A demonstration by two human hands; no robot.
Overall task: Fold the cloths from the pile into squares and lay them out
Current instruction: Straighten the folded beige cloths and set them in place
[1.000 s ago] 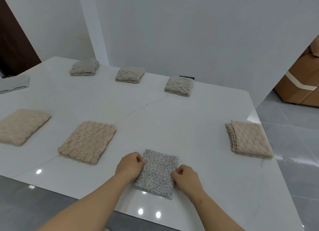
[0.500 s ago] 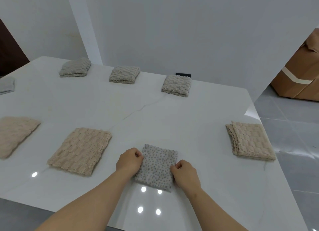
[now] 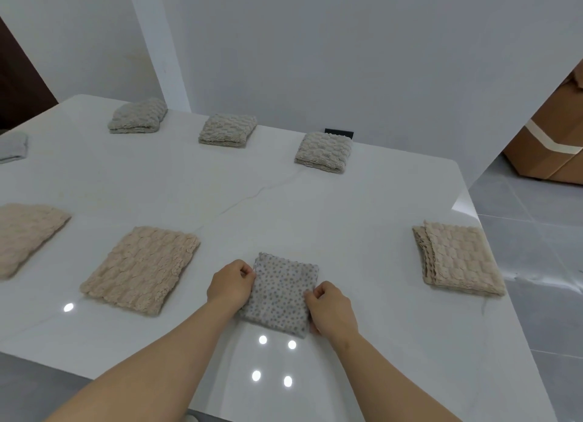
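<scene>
Dotted cloth (image 3: 280, 292) pinched by left hand (image 3: 230, 284) and right hand (image 3: 331, 308).

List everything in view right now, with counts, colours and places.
spotted cloth: 1, pale grey with darker dots, folded, near edge of table, centre
beige cloths: 3, folded, middle row; two to the left, one to the right
grey-beige cloths: 3, folded, far row
pale grey cloth: 1, far left, cut off by the frame
table: 1, white, glossy
black object: 1, far table edge, mostly hidden
cardboard box: 1, brown, on floor at right
floor: grey tiles, right
door: 1, dark brown, far left
left hand: fingers pinch spotted cloth's left edge
right hand: fingers pinch its right edge
</scene>
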